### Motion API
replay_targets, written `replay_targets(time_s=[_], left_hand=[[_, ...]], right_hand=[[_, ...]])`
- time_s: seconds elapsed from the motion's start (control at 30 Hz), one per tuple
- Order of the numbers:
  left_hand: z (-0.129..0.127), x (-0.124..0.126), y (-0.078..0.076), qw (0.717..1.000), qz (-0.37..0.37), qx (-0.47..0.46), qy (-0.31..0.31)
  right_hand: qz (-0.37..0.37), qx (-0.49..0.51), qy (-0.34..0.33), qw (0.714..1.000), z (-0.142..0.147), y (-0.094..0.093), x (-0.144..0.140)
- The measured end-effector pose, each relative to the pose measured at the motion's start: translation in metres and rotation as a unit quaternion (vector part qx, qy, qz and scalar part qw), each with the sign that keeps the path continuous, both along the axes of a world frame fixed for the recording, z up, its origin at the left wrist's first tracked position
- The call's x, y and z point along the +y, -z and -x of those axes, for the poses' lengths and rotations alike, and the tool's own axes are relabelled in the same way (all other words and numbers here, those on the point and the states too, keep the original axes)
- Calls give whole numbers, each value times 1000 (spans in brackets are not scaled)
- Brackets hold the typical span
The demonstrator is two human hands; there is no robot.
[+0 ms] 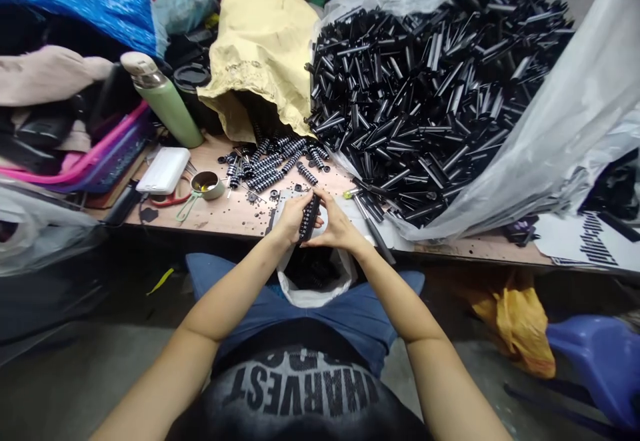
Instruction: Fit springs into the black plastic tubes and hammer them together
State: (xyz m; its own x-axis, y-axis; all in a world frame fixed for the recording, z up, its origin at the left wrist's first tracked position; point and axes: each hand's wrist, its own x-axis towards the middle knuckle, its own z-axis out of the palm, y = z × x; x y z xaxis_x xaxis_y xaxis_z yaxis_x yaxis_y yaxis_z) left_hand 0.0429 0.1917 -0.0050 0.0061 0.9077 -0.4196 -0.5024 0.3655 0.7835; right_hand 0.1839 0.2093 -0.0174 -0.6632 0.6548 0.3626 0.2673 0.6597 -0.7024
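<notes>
My left hand (291,219) is closed around a long black plastic piece (311,217) with a row of white-marked rings along one side. The thumb and fingertips of my right hand (336,222) grip the same piece from the other side. It is held over the table's front edge, above an opened white bag (317,299) between the knees with dark pieces inside. Just beyond the hands, a loose pile of black-and-white ringed rods (273,164) lies on the table.
A big clear plastic bag (565,127) full of black tubular parts (425,94) fills the right side. A yellow sack (265,34) stands behind. At left are a green bottle (173,104), a white power bank (164,170), red-handled scissors (170,201) and a small cup (213,191). A dark-handled tool (375,231) lies right.
</notes>
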Motion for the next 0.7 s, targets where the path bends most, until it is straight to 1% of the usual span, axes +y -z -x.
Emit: replay_targets(time_s=[0.07, 0.13, 0.17, 0.2, 0.23, 0.27, 0.3, 0.37, 0.4, 0.43, 0.47, 0.5, 0.53, 0.57, 0.6, 0.63, 0.67, 0.7], left_hand=[[-1, 2, 3, 1000, 18, 16, 7], [-3, 5, 9, 999, 19, 42, 23], [-4, 5, 14, 997, 5, 66, 27], [-6, 5, 20, 994, -26, 106, 25], [-8, 4, 27, 983, -74, 165, 20], [-10, 2, 35, 961, -134, 240, 12], [-11, 0, 45, 925, -196, 325, 8], [-13, -4, 63, 825, -299, 479, 29], [-12, -6, 72, 776, -333, 533, 55], [-10, -8, 79, 732, -360, 572, 86], [-8, -9, 84, 692, -383, 600, 118], [-5, -9, 88, 655, -402, 622, 148], [-1, -9, 90, 621, -417, 641, 171], [2, -8, 91, 591, -427, 658, 186], [5, -8, 92, 569, -430, 673, 194], [7, -7, 92, 556, -429, 685, 194], [9, -6, 92, 551, -425, 692, 190], [9, -5, 93, 553, -420, 696, 182]], right_hand=[[9, -4, 18, 1000, 1, 2, -2], [10, -10, 41, 999, 2, 6, -3], [9, -15, 56, 998, 4, 9, -4], [7, -22, 74, 997, 5, 14, -5], [4, -29, 96, 995, 6, 20, -5], [-1, -38, 122, 992, 7, 26, -6], [-7, -52, 145, 988, 7, 33, -7], [-19, -94, 175, 980, 2, 45, -9], [-25, -123, 186, 975, -4, 49, -11], [-30, -158, 206, 965, -12, 51, -13], [-34, -198, 244, 949, -23, 51, -15], [-37, -241, 298, 923, -36, 50, -17], [-36, -286, 359, 888, -49, 48, -19], [-31, -329, 412, 849, -62, 44, -20], [-20, -365, 449, 815, -74, 40, -22], [-2, -390, 465, 795, -83, 35, -23], [22, -400, 462, 792, -90, 30, -25], [49, -392, 448, 802, -95, 25, -28]])
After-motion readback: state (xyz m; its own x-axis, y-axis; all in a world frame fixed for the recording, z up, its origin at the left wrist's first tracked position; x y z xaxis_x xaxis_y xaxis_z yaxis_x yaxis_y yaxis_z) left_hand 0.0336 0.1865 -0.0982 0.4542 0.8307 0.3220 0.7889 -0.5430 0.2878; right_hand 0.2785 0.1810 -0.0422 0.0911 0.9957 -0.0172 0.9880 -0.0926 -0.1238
